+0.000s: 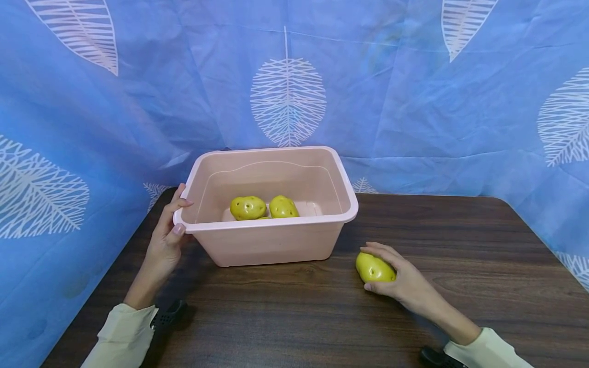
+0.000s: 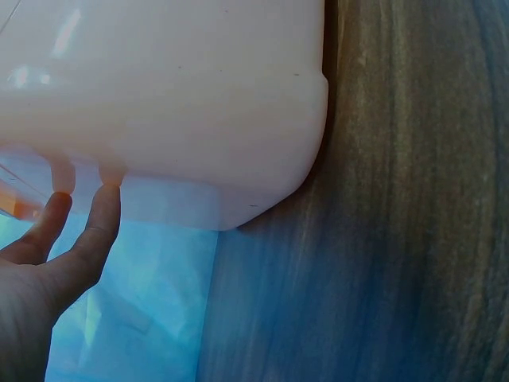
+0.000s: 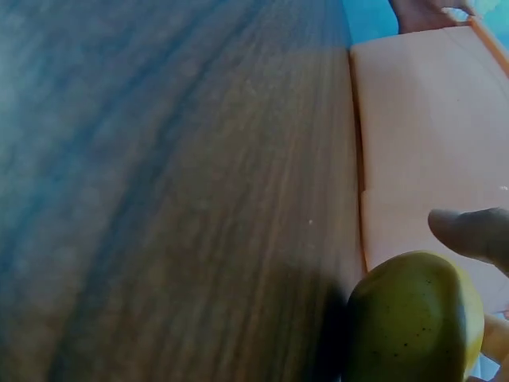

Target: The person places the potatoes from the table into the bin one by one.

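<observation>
A pale pink plastic tub [image 1: 264,243] stands on the table, its front wall facing me. Inside it lie two yellow-green potatoes, the left potato [image 1: 248,208] and the right potato [image 1: 284,207]; a sliver of another shows between them, mostly hidden by the front rim. My left hand [image 1: 166,240] grips the tub's left front corner, thumb and fingers at the rim. In the left wrist view two fingertips meet the tub's wall [image 2: 183,103]. To the right of the tub, my right hand [image 1: 405,281] curves round another potato [image 1: 374,268], low at the table.
The dark wood-grain table [image 1: 285,312] extends around the tub, with a rounded far right corner. Behind it hangs a blue cloth [image 1: 391,102] with white leaf prints. Dark bands show at both wrists, beside pale sleeves [image 1: 121,332].
</observation>
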`<state>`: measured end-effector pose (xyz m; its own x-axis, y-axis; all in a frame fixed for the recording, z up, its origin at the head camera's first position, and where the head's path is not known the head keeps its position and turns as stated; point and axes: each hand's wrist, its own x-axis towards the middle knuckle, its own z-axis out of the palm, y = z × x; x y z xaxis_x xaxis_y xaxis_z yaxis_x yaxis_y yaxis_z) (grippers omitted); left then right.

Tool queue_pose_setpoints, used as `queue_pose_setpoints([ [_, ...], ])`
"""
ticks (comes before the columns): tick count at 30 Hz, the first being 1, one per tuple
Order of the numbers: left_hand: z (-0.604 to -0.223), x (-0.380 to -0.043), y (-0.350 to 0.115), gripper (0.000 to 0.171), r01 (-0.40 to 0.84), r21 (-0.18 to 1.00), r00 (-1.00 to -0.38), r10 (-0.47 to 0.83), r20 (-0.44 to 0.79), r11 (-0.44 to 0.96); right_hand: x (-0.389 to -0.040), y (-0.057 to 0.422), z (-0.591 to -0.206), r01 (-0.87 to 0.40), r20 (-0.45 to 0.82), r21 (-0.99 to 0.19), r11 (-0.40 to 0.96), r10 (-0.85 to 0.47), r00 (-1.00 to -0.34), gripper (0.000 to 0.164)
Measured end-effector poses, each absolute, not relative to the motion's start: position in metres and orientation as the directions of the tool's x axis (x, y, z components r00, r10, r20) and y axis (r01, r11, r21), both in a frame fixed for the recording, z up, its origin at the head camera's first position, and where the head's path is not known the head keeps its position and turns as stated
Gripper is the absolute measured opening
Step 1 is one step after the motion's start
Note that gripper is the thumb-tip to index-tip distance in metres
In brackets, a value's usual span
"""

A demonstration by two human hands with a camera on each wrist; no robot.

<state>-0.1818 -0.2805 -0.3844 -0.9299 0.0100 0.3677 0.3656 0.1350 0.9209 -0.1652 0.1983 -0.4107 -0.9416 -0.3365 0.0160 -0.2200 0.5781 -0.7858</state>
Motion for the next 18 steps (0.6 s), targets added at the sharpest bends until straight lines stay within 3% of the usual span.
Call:
queue_pose_setpoints([
  [18,-0.3846,-0.181,-0.279,0.043,0.354,0.923,-0.934,0.004,0.357,0.153,-0.1649,0.2011,-0.4155,-0.287,0.05,-0.759,0.584,-0.387,-0.921,0.073],
])
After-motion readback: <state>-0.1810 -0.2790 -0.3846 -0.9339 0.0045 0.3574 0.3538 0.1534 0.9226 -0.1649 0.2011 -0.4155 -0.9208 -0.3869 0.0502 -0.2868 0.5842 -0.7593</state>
